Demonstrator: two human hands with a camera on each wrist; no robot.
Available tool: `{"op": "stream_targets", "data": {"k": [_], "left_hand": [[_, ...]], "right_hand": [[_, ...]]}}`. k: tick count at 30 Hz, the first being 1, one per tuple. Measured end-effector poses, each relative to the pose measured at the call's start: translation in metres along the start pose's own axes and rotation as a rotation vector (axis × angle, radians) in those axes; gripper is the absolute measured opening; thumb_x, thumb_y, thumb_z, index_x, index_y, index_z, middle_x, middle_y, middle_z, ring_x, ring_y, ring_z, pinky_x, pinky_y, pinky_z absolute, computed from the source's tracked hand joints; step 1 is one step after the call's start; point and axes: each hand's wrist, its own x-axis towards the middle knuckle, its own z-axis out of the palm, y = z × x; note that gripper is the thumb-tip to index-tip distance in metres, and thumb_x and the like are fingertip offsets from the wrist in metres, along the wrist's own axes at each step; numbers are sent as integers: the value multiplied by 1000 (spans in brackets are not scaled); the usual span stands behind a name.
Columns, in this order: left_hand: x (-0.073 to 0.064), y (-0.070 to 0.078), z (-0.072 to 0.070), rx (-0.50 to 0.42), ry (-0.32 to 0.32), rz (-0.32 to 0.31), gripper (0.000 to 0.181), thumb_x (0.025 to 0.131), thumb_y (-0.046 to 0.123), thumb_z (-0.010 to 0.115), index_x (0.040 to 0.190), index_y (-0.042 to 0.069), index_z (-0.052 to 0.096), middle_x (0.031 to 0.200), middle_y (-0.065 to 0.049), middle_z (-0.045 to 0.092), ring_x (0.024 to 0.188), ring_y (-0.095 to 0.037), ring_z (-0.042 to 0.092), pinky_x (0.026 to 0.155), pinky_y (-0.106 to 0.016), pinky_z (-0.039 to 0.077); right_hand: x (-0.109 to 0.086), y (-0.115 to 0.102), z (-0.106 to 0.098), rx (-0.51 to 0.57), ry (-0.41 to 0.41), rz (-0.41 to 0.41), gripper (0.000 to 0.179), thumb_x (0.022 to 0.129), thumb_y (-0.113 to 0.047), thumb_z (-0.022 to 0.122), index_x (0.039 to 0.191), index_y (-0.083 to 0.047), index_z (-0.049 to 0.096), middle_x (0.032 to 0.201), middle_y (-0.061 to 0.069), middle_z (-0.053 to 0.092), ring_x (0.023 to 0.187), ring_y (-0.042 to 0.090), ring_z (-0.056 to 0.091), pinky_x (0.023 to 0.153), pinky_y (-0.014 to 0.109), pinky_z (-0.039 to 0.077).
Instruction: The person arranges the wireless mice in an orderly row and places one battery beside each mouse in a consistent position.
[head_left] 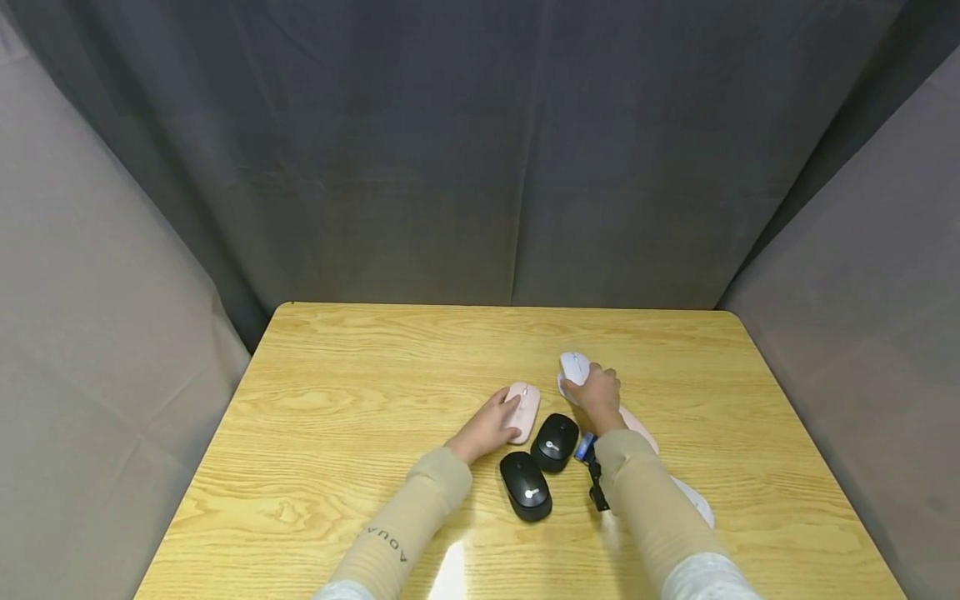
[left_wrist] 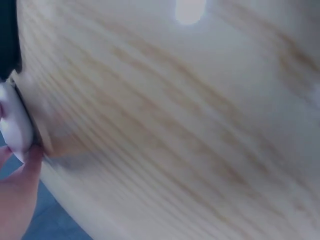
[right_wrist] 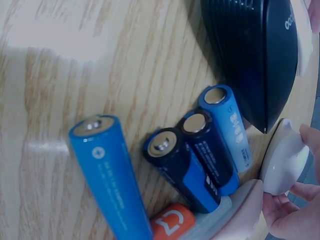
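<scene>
Right hand [head_left: 597,396] partly hides a white mouse [head_left: 574,367], seemingly gripping it.

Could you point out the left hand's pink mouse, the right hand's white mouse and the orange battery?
Pink mouse [head_left: 528,415]: head view, middle of its top.
White mouse [head_left: 573,365]: head view, its uncovered end.
Orange battery [right_wrist: 171,220]: right wrist view, printed side.
</scene>
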Motion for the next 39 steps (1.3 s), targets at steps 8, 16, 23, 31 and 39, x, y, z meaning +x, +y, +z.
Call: {"op": "stream_targets", "data": {"k": [8, 16, 23, 31, 39], "left_hand": [[3, 8, 4, 50, 128, 4, 65, 76, 26, 73, 129, -1, 49, 129, -22, 46, 111, -29, 51, 95, -36, 40], [5, 18, 11, 74, 230, -53, 59, 64, 25, 81, 112, 2, 57, 101, -14, 56, 84, -21, 53, 74, -29, 46], [6, 25, 11, 71, 224, -96, 54, 64, 21, 81, 108, 2, 55, 94, -10, 52, 81, -19, 49, 70, -27, 45], [6, 25, 12, 74, 237, -95, 55, 64, 20, 81, 109, 2, 56, 94, -11, 52, 81, -19, 49, 70, -28, 45], [5, 26, 13, 77, 222, -93, 59, 66, 22, 81, 115, 1, 56, 99, -13, 54, 84, -20, 50, 72, -28, 45]], "right_hand": [[2, 2, 3, -10, 0, -5, 70, 78, -39, 68, 121, 13, 46, 106, 33, 47, 99, 45, 47, 82, 51, 42], [2, 3, 3, 1, -4, -5, 72, 79, -38, 68, 123, 13, 45, 107, 33, 47, 101, 45, 47, 84, 50, 42], [4, 3, 2, 6, -7, -3, 72, 78, -39, 68, 123, 12, 45, 107, 32, 48, 100, 44, 48, 84, 50, 42], [1, 5, -2, 26, -32, -26, 75, 81, -41, 65, 129, 11, 40, 112, 34, 44, 102, 46, 47, 87, 52, 41], [-2, 13, -19, 113, -98, -113, 66, 93, -35, 47, 139, 6, 25, 130, 36, 29, 116, 51, 36, 97, 55, 31]]}}
